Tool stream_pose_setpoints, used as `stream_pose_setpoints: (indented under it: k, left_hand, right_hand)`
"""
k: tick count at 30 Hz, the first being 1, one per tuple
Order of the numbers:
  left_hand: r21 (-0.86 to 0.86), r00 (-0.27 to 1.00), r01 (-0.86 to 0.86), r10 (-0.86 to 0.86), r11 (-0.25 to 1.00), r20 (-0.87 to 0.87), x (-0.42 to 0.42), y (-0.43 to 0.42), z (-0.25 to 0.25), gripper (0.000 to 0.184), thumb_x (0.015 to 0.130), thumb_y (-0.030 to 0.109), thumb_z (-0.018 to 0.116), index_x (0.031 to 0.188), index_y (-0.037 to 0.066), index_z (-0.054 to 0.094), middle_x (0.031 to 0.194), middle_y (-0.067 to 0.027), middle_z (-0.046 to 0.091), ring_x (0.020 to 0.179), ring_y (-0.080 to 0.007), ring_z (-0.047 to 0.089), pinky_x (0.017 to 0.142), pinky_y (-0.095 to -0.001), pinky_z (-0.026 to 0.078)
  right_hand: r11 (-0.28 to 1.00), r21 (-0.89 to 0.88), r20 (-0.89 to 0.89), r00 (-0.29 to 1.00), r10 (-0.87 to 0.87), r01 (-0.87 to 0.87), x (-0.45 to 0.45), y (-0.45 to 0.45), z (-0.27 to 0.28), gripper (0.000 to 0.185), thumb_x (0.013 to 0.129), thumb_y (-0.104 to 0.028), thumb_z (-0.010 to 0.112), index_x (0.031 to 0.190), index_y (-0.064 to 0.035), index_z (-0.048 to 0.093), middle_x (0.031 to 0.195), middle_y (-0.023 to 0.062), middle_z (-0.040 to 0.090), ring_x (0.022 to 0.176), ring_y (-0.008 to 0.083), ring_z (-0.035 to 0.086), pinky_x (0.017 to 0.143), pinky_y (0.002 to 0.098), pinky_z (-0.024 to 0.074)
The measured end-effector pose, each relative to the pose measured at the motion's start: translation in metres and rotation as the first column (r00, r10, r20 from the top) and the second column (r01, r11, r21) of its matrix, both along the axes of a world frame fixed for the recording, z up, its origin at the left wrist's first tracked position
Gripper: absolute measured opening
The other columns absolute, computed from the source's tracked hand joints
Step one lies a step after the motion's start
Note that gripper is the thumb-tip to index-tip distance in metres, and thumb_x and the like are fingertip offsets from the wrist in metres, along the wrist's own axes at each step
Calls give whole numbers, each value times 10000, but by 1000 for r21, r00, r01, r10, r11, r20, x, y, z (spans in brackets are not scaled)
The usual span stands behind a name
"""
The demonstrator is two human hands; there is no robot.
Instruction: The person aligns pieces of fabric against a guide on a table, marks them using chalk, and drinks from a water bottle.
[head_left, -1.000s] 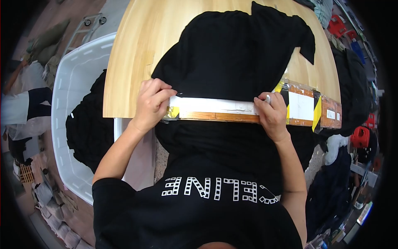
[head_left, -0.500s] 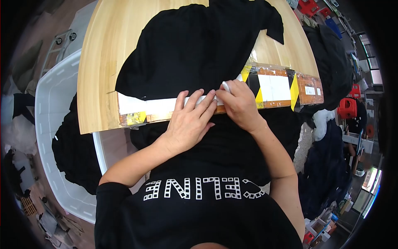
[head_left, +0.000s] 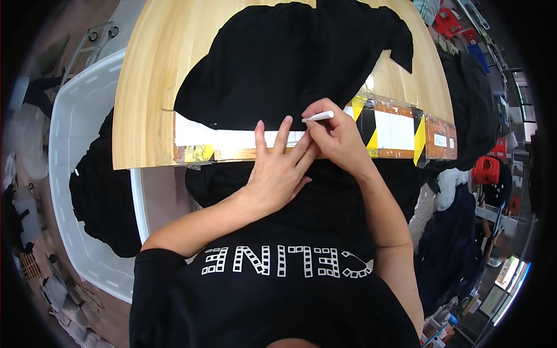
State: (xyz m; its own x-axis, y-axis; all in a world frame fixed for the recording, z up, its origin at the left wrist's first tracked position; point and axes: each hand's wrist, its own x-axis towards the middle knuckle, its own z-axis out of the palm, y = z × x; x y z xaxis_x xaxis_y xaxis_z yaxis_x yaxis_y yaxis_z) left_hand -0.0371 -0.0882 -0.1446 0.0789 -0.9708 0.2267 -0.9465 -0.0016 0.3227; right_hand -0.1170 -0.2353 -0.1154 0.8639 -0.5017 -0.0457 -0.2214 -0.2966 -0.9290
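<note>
Black fabric (head_left: 272, 69) lies on the wooden table (head_left: 145, 87), its lower edge along a white paper strip (head_left: 232, 139). My left hand (head_left: 278, 168) rests with spread fingers on the strip and the fabric's edge, holding nothing. Beside it, my right hand (head_left: 336, 136) pinches a white pen (head_left: 320, 116), whose tip is at the fabric's edge close to my left fingers. Yellow and black tape (head_left: 419, 139) and white labels (head_left: 394, 130) cover the board to the right.
A white tub (head_left: 64, 174) with black fabric (head_left: 104, 191) stands at the left. More dark fabric (head_left: 476, 110) hangs past the table's right side. A red stool (head_left: 486, 169) and a cart (head_left: 96, 43) are farther off.
My left hand has moved right from the fabric's left corner and spread flat. My right hand has moved left along the edge with the pen. The camera view has shifted.
</note>
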Motion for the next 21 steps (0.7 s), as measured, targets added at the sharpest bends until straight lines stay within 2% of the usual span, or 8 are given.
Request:
stream_pose_setpoints:
  k: [3, 5, 12, 15, 17, 18, 20, 21]
  left_hand:
    - [-6, 1000, 1, -1, 1000, -21, 0, -2, -1, 599, 702, 317, 701, 1223, 85, 520, 1337, -104, 393, 1288, -401, 250, 945, -702, 198]
    - [-36, 999, -4, 2, 999, -33, 0, -1, -2, 587, 692, 306, 708, 1205, 79, 534, 1319, -107, 410, 1289, -400, 250, 946, -699, 203]
    - [-34, 999, -13, 11, 999, -45, -1, 0, -4, 595, 690, 299, 716, 1218, 105, 523, 1331, -103, 408, 1300, -403, 250, 959, -697, 181]
    - [-46, 999, -5, 3, 999, -36, -1, 0, -3, 590, 674, 278, 720, 1195, 68, 538, 1305, -118, 422, 1279, -402, 273, 967, -681, 202]
    - [-67, 1000, -10, 8, 998, -26, -1, 0, -2, 596, 670, 271, 723, 1198, 69, 532, 1291, -125, 432, 1272, -406, 283, 1000, -643, 201]
    - [-67, 1000, -9, 8, 998, -25, -1, 0, -3, 596, 670, 271, 723, 1198, 69, 532, 1291, -125, 432, 1272, -406, 283, 1000, -643, 201]
    - [-58, 998, 10, -13, 998, -56, 0, 0, -6, 598, 671, 264, 720, 1202, 70, 525, 1265, -130, 447, 1265, -410, 293, 1031, -600, 198]
    - [-82, 999, 6, -9, 997, -39, 0, 1, -7, 580, 669, 254, 716, 1188, 69, 537, 1230, -136, 462, 1256, -410, 307, 1048, -574, 194]
  right_hand:
    - [1000, -2, -51, 999, -15, 15, 2, -3, -1, 103, 845, -71, 534, 927, -25, 576, 726, -4, 558, 617, 27, 493, 534, 178, 391]
    - [999, -9, -90, 995, 45, -46, 4, -3, 1, 88, 832, -67, 550, 903, -24, 577, 713, -8, 553, 607, 19, 482, 517, 179, 380]
    - [998, -52, -58, 998, 16, -19, 8, -2, -2, 99, 816, -67, 570, 897, -12, 589, 683, -12, 548, 572, 23, 472, 506, 184, 378]
    - [994, -100, -78, 996, 38, -46, 10, -3, -2, 109, 815, -85, 593, 890, -6, 596, 680, -7, 557, 583, 27, 490, 510, 185, 385]
    - [974, -219, -209, 978, 14, -60, 14, -4, 2, 115, 817, -98, 614, 883, -4, 599, 685, -3, 569, 603, 27, 507, 514, 183, 385]
    - [974, -219, -208, 978, 13, -60, 16, -1, 6, 115, 817, -98, 614, 883, -4, 599, 685, -3, 569, 603, 27, 507, 514, 183, 385]
    - [992, -127, 41, 999, -19, 24, 25, 10, 11, 122, 819, -104, 629, 880, -2, 601, 704, 0, 579, 623, 27, 518, 524, 183, 392]
    - [999, -7, 126, 991, 48, -47, 31, 16, 9, 96, 829, -83, 606, 880, -2, 598, 709, -4, 577, 628, 24, 510, 539, 182, 399]
